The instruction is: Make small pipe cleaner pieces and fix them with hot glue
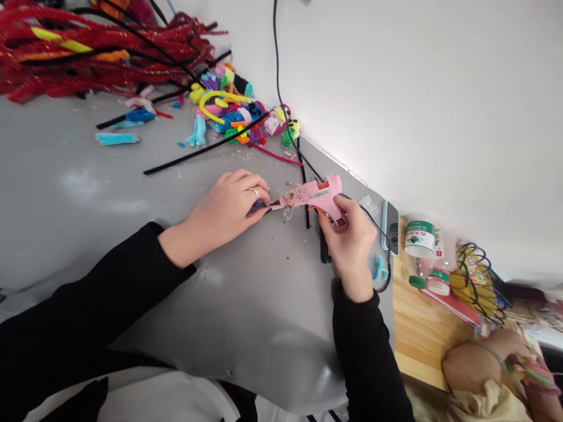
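Note:
My right hand (350, 234) is closed around the handle of a pink hot glue gun (326, 193), whose barrel is smeared with brownish residue. The gun's nozzle points left and meets the fingertips of my left hand (237, 202). That hand wears a ring and pinches a small dark purplish piece (258, 204), mostly hidden by the fingers. Whether the nozzle touches the piece I cannot tell. Beneath the gun, a black pipe cleaner (304, 193) lies on the grey table cover (246, 305).
Red tinsel stems (109, 53) and a heap of colourful pipe-cleaner pieces (241, 111) lie at the back left. A black cord (278, 70) crosses near the gun beside the white wall. On the right are a phone (390, 227), a plastic bottle (420, 239) and another person's arm (472, 357).

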The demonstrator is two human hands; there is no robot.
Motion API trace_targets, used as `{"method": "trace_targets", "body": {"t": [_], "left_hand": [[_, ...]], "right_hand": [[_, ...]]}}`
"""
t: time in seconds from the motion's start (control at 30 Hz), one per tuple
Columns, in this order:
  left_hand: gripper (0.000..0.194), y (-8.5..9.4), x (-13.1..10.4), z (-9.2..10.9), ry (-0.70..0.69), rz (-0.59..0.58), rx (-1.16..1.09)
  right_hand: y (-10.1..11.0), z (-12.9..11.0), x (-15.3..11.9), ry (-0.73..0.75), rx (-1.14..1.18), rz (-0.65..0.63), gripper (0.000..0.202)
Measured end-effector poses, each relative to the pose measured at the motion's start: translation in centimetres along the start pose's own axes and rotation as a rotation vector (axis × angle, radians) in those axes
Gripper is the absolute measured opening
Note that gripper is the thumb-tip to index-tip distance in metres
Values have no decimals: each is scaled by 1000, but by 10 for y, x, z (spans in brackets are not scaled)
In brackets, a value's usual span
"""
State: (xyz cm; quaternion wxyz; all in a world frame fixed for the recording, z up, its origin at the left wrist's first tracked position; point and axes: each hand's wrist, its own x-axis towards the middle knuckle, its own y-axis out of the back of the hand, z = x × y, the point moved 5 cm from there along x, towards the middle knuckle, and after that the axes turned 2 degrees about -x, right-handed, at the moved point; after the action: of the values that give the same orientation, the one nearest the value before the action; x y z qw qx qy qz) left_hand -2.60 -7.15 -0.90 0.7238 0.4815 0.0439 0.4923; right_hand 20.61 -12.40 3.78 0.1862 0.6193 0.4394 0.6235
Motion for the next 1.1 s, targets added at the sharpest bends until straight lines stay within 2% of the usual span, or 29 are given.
{"method": "trace_targets", "body": {"t": [0.57,0.8,1.1], "left_hand": [[18,0,-1,0,12,11,-7],[17,0,0,1,36,9,-17],[16,-1,-1,0,18,26,-11]], "right_hand": [[0,8,-3,-73,19,-22,25],[3,10,-2,-48,23,20,20],[3,13,-2,-71,5,3,20]]}}
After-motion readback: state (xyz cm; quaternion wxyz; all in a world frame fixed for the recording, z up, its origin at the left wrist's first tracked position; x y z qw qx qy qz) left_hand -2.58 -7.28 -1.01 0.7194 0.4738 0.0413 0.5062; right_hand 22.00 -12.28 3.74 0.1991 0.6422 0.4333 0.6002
